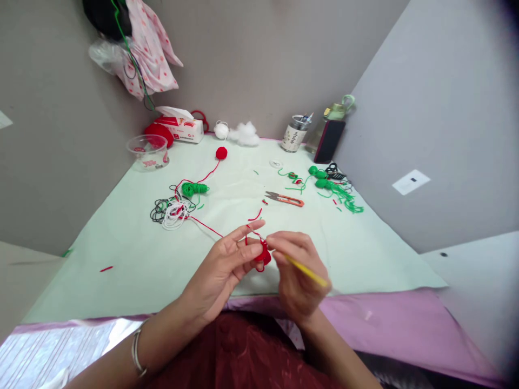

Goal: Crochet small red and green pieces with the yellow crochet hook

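Observation:
Near the table's front edge my left hand pinches a small red crocheted piece, with red yarn running over its raised index finger. My right hand is closed on a yellow-handled crochet hook, whose tip end meets the red piece. A red strand leads from my left hand to a tangle of white, black and red cord on the left. Beyond my hands lie orange-handled thread snips and short red yarn scraps.
Green yarn and a red ball lie left of centre. Behind stand a plastic tub, tissue box, white stuffing, pen tin and phone. Green crocheted pieces lie at right.

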A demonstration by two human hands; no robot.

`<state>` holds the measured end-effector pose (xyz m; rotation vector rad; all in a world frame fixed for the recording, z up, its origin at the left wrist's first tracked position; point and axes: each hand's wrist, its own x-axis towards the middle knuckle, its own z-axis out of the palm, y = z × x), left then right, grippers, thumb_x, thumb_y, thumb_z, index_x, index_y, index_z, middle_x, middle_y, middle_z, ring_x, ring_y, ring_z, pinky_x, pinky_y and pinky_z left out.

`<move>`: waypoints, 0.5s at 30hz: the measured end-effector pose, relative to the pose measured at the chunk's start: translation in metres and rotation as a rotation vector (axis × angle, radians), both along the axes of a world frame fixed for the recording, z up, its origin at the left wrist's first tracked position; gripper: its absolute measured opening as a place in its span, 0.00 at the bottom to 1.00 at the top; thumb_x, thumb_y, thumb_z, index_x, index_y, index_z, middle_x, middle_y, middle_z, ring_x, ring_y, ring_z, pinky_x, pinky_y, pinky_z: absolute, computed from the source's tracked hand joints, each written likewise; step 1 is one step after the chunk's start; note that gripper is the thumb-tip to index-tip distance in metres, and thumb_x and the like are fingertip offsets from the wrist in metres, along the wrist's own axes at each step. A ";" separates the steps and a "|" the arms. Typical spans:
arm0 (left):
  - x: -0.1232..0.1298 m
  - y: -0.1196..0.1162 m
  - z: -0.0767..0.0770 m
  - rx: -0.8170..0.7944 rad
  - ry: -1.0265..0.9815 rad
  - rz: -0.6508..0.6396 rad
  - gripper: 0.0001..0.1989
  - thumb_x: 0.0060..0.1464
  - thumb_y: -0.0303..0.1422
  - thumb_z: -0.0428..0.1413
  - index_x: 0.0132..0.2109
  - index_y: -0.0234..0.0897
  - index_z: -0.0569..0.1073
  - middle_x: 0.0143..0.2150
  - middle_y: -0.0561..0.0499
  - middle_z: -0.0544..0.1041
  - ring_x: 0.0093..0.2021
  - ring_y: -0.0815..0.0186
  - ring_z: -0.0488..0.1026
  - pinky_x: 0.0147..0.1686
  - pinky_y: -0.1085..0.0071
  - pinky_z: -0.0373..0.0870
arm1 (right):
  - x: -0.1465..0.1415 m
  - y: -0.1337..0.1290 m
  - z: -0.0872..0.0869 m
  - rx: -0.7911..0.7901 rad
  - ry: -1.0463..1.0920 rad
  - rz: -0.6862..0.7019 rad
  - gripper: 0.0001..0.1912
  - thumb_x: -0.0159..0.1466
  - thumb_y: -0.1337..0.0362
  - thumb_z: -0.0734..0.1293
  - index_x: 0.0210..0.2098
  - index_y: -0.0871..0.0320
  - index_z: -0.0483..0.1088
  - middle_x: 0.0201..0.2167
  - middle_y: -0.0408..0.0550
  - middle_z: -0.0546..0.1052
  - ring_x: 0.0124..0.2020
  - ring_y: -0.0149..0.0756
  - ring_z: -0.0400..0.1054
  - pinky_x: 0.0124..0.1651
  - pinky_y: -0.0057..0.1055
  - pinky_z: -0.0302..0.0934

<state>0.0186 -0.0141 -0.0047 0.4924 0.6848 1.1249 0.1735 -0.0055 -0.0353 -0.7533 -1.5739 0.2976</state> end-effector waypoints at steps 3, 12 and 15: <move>-0.005 0.003 0.002 -0.011 -0.014 0.002 0.24 0.54 0.31 0.72 0.59 0.36 0.82 0.33 0.54 0.80 0.31 0.73 0.75 0.39 0.76 0.73 | 0.003 0.004 0.010 -0.243 0.282 0.138 0.10 0.74 0.66 0.67 0.44 0.51 0.82 0.34 0.46 0.81 0.32 0.36 0.76 0.35 0.34 0.73; 0.002 -0.002 0.000 0.190 0.187 0.118 0.23 0.53 0.30 0.74 0.56 0.43 0.83 0.34 0.56 0.80 0.36 0.71 0.75 0.43 0.74 0.71 | -0.005 0.003 0.012 -0.348 0.284 0.241 0.08 0.73 0.64 0.70 0.43 0.49 0.84 0.38 0.46 0.86 0.41 0.37 0.80 0.45 0.34 0.75; 0.000 -0.001 0.000 0.164 0.147 0.107 0.26 0.50 0.28 0.75 0.56 0.45 0.83 0.35 0.56 0.80 0.39 0.71 0.75 0.46 0.73 0.72 | -0.003 0.005 0.009 -0.421 0.347 0.254 0.08 0.74 0.62 0.69 0.44 0.50 0.83 0.38 0.45 0.86 0.35 0.34 0.79 0.41 0.32 0.74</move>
